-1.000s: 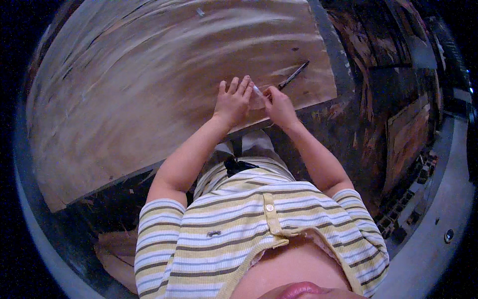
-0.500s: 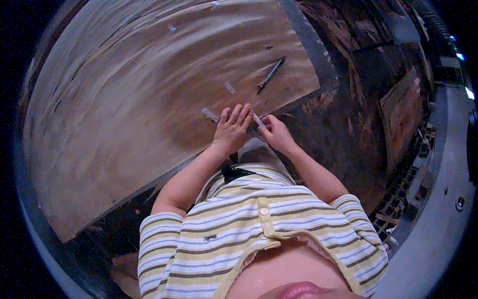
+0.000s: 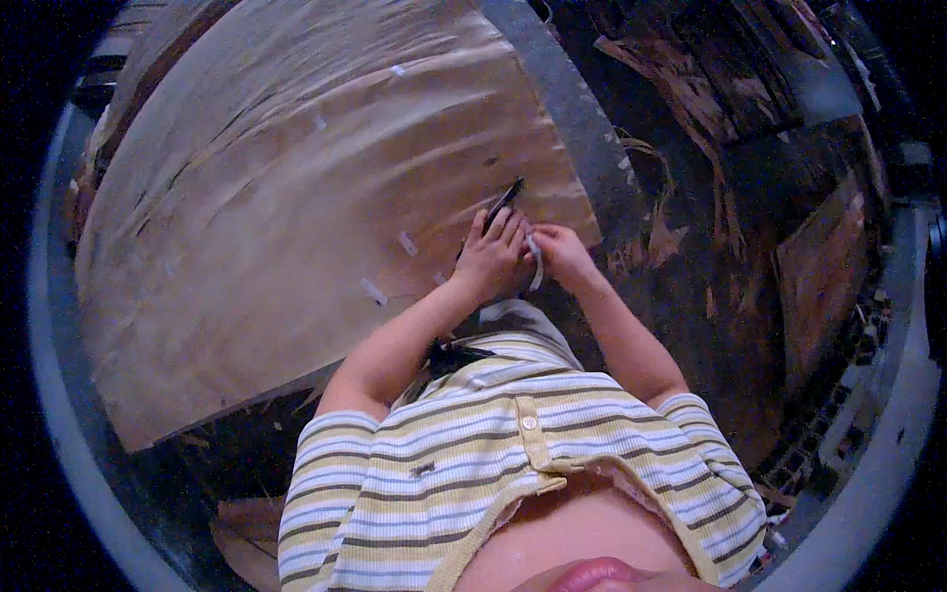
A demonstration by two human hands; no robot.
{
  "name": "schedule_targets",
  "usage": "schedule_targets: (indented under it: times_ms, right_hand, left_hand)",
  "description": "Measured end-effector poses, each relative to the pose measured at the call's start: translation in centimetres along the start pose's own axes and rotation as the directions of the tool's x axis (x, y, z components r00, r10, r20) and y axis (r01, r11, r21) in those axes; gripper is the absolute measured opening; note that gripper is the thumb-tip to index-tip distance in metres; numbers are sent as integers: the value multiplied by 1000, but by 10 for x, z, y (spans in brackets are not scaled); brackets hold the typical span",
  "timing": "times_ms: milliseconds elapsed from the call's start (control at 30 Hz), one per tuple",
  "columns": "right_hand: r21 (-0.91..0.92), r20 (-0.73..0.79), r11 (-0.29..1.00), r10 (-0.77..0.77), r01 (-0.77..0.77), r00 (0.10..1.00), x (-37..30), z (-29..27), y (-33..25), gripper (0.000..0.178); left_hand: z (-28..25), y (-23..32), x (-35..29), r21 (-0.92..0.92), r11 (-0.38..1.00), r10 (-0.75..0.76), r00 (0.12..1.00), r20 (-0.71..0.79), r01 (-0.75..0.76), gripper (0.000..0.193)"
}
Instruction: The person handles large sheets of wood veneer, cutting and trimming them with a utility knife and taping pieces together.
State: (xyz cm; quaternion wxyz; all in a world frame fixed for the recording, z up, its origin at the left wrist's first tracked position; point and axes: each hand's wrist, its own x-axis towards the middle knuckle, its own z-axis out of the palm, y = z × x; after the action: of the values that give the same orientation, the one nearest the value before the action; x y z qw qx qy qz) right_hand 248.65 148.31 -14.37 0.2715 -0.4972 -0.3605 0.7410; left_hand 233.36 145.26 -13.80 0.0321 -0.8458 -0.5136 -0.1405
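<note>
A broad, rippled sheet of pale brown wood veneer (image 3: 247,257) spreads in front of me and to my left. My left hand (image 3: 490,259) rests palm down on it near its right-hand edge, fingers stretched out and a little apart. Close by those fingers lies a slim dark pen-like tool (image 3: 507,196), its lower end partly hidden by the hand. My right hand (image 3: 562,255) is closed in a pinch on a narrow white tape strip (image 3: 536,262), which hangs down in a curve between the hands. Short whitish tape pieces (image 3: 374,290) are stuck on the veneer.
A grey band (image 3: 564,94) runs along the sheet's far right side. Beyond it, torn veneer scraps (image 3: 681,123) litter a dark surface. A brown wooden panel (image 3: 821,259) lies farther right, with a row of small dark objects (image 3: 838,400) near the rim.
The view has shifted, and the sheet appears lower and farther left. Both hands are nearer the sheet's right corner and the dark tool. The tape strip now hangs down from the right hand.
</note>
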Motion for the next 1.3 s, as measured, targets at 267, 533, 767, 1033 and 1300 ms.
schedule_targets:
  times_ms: [267, 533, 767, 1033, 1300]
  right_hand:
    - [-533, -50, 842, -132, 85, 990, 6, -9, 13, 19]
    - [-391, 366, 835, -244, 386, 898, 47, -16, -45, 15]
    - [-465, 480, 748, -236, 474, 845, 65, 103, -35, 25]
    - [-459, 888, -152, -87, 875, 451, 52, 156, -22, 26]
    - [-377, 688, 763, -149, 525, 710, 5, 341, 79, 24]
  left_hand:
    - [17, -23, -4, -25, 991, 134, 978, 159, -132, 39]
    - [-29, -41, 9, -336, 934, -30, 963, 267, 122, 41]
    - [-44, -88, -64, -896, -255, -374, 817, 439, 364, 19]
    - [-62, -74, -290, -843, -537, -793, 337, 508, 8, 35]
    - [-91, -76, -435, -964, -249, -945, 196, 262, 90, 22]
